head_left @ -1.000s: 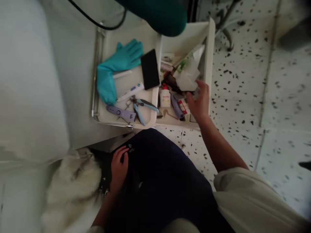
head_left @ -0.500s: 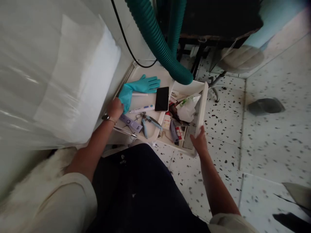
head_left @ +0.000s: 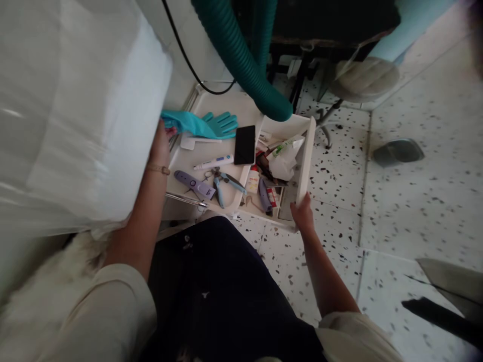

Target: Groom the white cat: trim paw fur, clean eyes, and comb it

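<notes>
My left hand [head_left: 162, 141], partly behind the white wrapped bundle, is closed on the cuff of a turquoise rubber glove [head_left: 204, 124]. The glove's fingers lie across the cart's white top [head_left: 222, 103]. My right hand [head_left: 302, 212] grips the front edge of the open drawer [head_left: 306, 166]. On the top, near the glove, lie a dark-screened phone or tablet [head_left: 245, 145], a white pen-like device [head_left: 214, 162], a purple clipper [head_left: 194, 184] and blue-handled nail clippers [head_left: 228, 183]. Inside the drawer are a crumpled white packet [head_left: 285, 160], small boxes and a second purple tool [head_left: 264, 195].
A large plastic-wrapped white bundle [head_left: 124, 90] fills the upper left. The green corrugated hose [head_left: 241, 65] hangs over the cart's back. Beyond the drawer stand a round stool [head_left: 366, 78] and a grey bin [head_left: 399, 152] on speckled floor. White fluffy fur [head_left: 49, 296] shows at lower left.
My left hand has moved up and left, pulling the glove's cuff toward the cart's edge and uncovering a white flat-headed tool. My right hand stays on the drawer edge; the view has shifted slightly.
</notes>
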### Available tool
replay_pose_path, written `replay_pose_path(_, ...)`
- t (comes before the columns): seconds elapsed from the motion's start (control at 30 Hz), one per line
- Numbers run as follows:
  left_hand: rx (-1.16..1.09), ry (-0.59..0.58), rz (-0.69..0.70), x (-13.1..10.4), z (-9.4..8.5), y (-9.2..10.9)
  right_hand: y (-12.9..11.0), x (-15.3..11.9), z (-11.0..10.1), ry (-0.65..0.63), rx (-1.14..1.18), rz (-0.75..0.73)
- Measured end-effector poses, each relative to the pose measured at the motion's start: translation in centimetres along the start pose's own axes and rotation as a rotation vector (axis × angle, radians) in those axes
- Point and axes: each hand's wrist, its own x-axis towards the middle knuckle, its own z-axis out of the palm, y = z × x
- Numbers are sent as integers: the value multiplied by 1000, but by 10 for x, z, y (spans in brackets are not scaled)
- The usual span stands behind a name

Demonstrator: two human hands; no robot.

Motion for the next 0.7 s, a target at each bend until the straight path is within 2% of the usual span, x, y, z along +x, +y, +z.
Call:
replay_pose_path(0.07, -179, -45, -257, -10, -1, 3, 9, -5, 0, -4, 84, 14)
replay_pose_path(0.13, -257, -84, -365, -26, -5, 7, 22, -9, -1, 7, 230, 2)
replay_pose_path(0.27, -273, -169, -363, -80, -17, 22, 63, -24, -6, 126, 400, -23)
replay_pose_path(0.4, -281, -226, -185, -143, -44, 49, 108, -63, -2, 154, 237, -36)
replay_pose_path(0.47, -338, -220, -108, -169, -65, 64, 128, -95, 8, 88, 102, -75)
replay_pose_path(0.53, -411, -152, -92, -192, -89, 73, 146, -131, 23, -13, 27, -125)
replay_pose_path(0.63, -503, 13, -170, -230, -125, 75, 162, -183, 47, -202, 36, -188)
replay_pose_path(0.7, -509, 82, -265, -264, -149, 75, 166, -207, 58, -341, 51, -273)
